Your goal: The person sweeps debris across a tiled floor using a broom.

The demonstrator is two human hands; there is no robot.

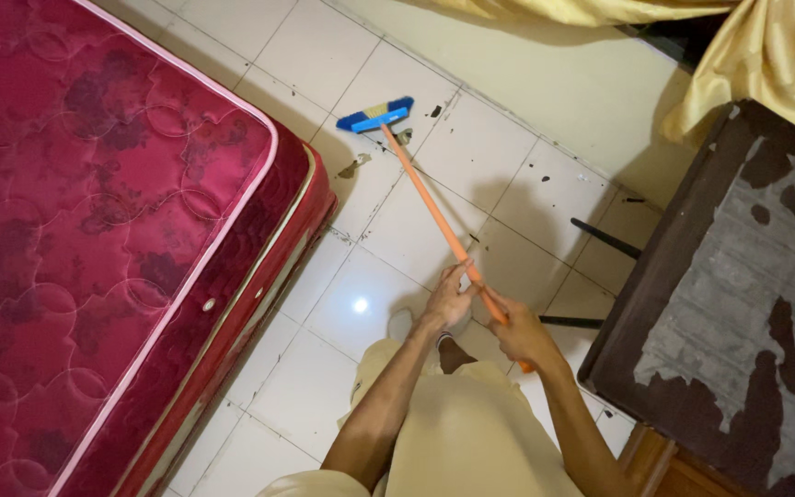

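On the left I have the red quilted mattress [94, 230], its corner reaching out over the white tiled floor [499, 147]. Just right of that corner, at the far end of the open tiles, the blue broom head [376, 115] rests on the floor, with a few dark scraps of debris [351, 168] lying beside it and more specks scattered farther right. The orange handle [434, 216] slopes from the head back toward me and to the right.

My left hand [448, 299] is curled around the handle higher up the shaft; my right hand [522, 336] grips it just below, near the end, so both are closed on the stick, close together. Farthest right stands a dark table [738, 276] with a worn, peeling top, and yellow curtains [766, 64] hang beyond it.

I judge this to be mid-sweep, the bristles set down next to the dirt by the mattress corner. The next stroke would call for drawing the head toward me across the scraps, keeping the bristles flat on the tile and clear of the mattress edge.
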